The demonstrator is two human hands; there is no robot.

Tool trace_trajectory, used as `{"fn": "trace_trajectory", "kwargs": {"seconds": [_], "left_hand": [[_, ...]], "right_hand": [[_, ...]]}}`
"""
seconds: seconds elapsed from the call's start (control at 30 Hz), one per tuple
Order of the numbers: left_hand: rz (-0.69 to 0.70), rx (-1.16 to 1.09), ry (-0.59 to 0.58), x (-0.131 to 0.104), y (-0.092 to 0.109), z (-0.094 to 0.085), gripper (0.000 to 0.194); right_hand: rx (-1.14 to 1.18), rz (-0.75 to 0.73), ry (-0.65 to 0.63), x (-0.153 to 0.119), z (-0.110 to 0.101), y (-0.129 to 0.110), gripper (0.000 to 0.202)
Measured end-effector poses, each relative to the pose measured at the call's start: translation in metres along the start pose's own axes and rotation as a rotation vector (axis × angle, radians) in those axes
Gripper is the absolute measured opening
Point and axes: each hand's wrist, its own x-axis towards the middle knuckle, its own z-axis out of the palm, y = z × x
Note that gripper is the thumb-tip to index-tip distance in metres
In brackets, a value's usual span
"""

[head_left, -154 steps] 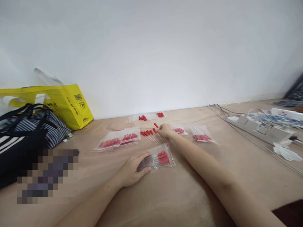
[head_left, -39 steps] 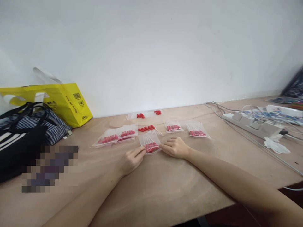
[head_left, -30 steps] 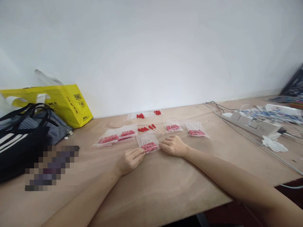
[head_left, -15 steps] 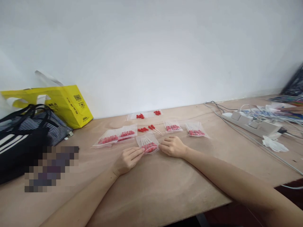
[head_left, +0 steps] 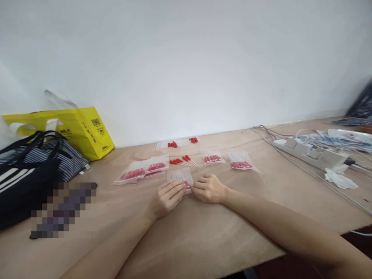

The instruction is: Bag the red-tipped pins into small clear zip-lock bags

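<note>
My left hand (head_left: 171,197) and my right hand (head_left: 209,188) meet at the near edge of a small clear zip bag (head_left: 181,176), both with fingers closed on it. Inside the bag are white sticks with red tips, partly hidden behind my left fingers. Just beyond it lie several loose red-tipped sticks (head_left: 186,159). Filled bags of the same kind form a pile (head_left: 136,173) to the left. Two more filled bags, one nearer (head_left: 213,157) and one farther right (head_left: 241,161), rest on the tabletop.
Against the wall is a clear bag (head_left: 183,142) with red-tipped sticks. A yellow shopping bag (head_left: 95,135) and a black bag (head_left: 26,186) stand at left. On the right are a white power strip (head_left: 310,155), cables, crumpled tissue (head_left: 340,179) and plastic packets (head_left: 345,137).
Both hands have come closer together along the bag's near edge. My left hand has shifted right and now covers more of the red tips. The bag has moved slightly nearer.
</note>
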Motion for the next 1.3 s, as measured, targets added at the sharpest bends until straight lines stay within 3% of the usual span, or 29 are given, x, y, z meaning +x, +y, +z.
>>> {"fn": "trace_trajectory", "kwargs": {"seconds": [0.33, 0.63, 1.13, 1.3], "left_hand": [[0.006, -0.042, 0.043, -0.005, 0.000, -0.001, 0.011], [-0.052, -0.025, -0.015, -0.009, -0.007, -0.020, 0.016], [-0.019, -0.006, 0.011, -0.003, -0.001, -0.005, 0.012], [0.022, 0.041, -0.021, -0.010, -0.003, -0.010, 0.014]], "right_hand": [[-0.001, -0.022, 0.095, 0.007, 0.005, -0.005, 0.018], [0.025, 0.103, 0.070, 0.004, 0.006, -0.001, 0.015], [0.033, 0.000, 0.166, 0.014, 0.009, -0.007, 0.018], [0.067, -0.010, 0.171, 0.014, 0.010, -0.007, 0.016]]}}
